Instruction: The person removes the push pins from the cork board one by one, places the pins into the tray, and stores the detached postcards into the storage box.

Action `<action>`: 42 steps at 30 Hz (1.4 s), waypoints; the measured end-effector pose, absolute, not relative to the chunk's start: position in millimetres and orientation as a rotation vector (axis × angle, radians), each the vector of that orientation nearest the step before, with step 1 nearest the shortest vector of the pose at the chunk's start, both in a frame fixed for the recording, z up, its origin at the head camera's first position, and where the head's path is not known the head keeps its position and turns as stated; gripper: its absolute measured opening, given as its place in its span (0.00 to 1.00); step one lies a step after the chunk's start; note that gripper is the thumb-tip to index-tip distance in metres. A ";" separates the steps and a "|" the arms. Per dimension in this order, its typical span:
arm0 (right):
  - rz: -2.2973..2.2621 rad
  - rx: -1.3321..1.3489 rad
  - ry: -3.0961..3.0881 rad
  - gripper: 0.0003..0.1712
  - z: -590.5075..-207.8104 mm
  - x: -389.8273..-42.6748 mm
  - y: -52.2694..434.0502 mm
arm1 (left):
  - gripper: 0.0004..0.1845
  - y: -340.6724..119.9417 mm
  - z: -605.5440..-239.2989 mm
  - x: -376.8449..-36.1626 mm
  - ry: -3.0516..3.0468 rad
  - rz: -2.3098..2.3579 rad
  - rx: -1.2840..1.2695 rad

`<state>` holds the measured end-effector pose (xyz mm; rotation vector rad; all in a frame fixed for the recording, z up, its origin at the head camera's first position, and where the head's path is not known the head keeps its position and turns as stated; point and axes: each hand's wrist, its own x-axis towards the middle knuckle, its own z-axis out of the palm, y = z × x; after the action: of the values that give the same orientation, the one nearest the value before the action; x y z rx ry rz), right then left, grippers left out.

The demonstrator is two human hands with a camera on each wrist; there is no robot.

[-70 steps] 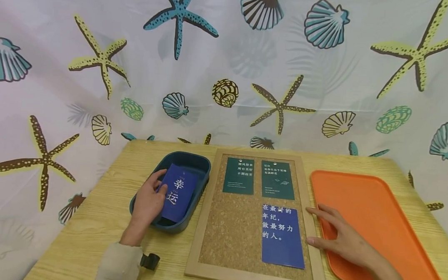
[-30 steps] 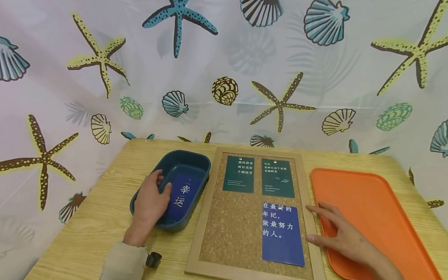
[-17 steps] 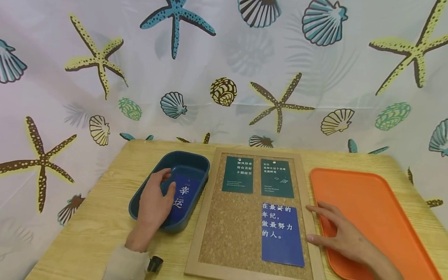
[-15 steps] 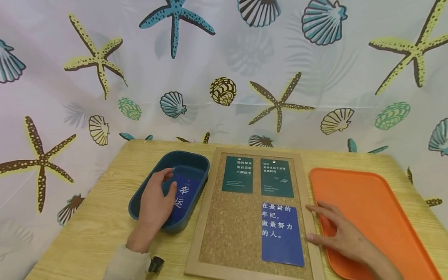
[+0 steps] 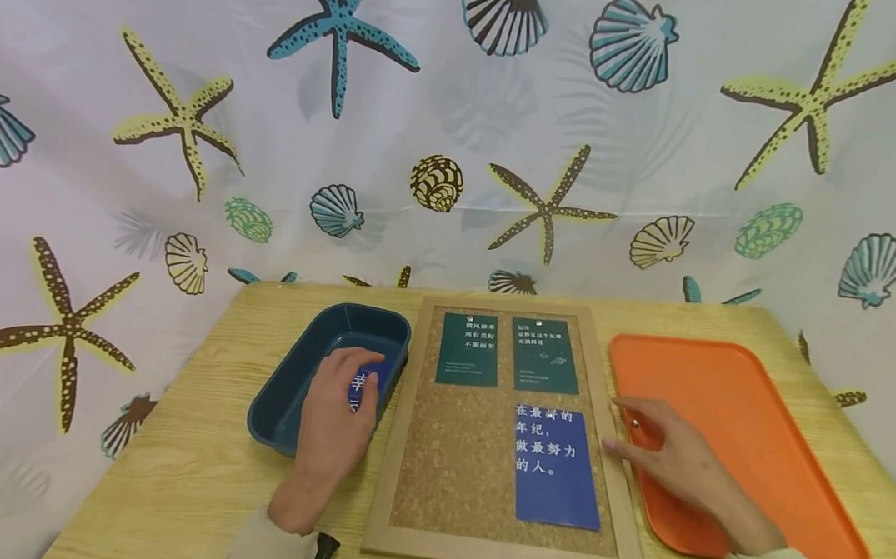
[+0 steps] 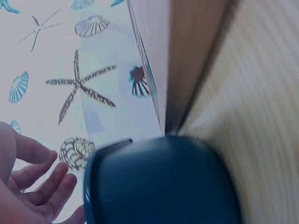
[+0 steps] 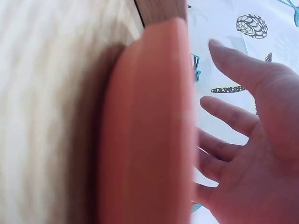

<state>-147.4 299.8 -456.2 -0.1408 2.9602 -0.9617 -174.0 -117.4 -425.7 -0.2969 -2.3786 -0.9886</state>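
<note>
In the head view my left hand (image 5: 337,416) hovers over the right side of a dark blue oblong bin (image 5: 277,405), thumb and fingers loosely bent. Beneath it lies a blue card with white characters (image 5: 358,382), partly hidden by the hand. The left wrist view shows its fingers (image 6: 58,182) apart and holding nothing, beside the bin wall (image 6: 159,182). My right hand (image 5: 684,461) stands over the left edge of an orange tray (image 5: 735,417), thumb and forefinger apart. Between them, against the tray, shows a small shiny pin head (image 5: 634,423). The right wrist view shows that hand (image 7: 261,144) spread.
A wood-framed cork board (image 5: 451,455) lies between bin and tray. Pinned on it are a left green card (image 5: 467,355), a right green card (image 5: 545,363) and a blue card (image 5: 555,484). A curtain printed with starfish (image 5: 394,127) hangs behind the wooden table (image 5: 163,450).
Earlier my left hand held the blue card over the bin; it let the card down inside and has since shifted right across it. My right hand has drawn slightly, and the pin head shows now.
</note>
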 end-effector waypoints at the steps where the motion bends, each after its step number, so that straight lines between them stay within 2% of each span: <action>1: -0.962 -0.133 2.970 0.43 -455.3 -148.3 298.6 | 0.11 -114.7 -425.9 -173.1 -2.374 -0.981 -0.310; 21: -1.082 -0.185 3.040 0.22 -439.3 -153.6 275.4 | 0.17 -69.6 -421.0 -159.0 -2.647 -0.965 -0.577; 32: -1.117 -0.219 3.026 0.18 -444.5 -156.8 263.5 | 0.17 -52.3 -429.4 -160.0 -2.783 -0.922 -0.786; 42: -1.117 -0.258 3.028 0.18 -445.8 -160.4 257.5 | 0.19 -32.8 -434.1 -154.6 -2.868 -0.745 -0.949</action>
<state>-160.4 257.5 -445.8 -0.2579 3.0284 -1.1166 -154.6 -32.8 -434.1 -0.9493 -2.8676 -0.7451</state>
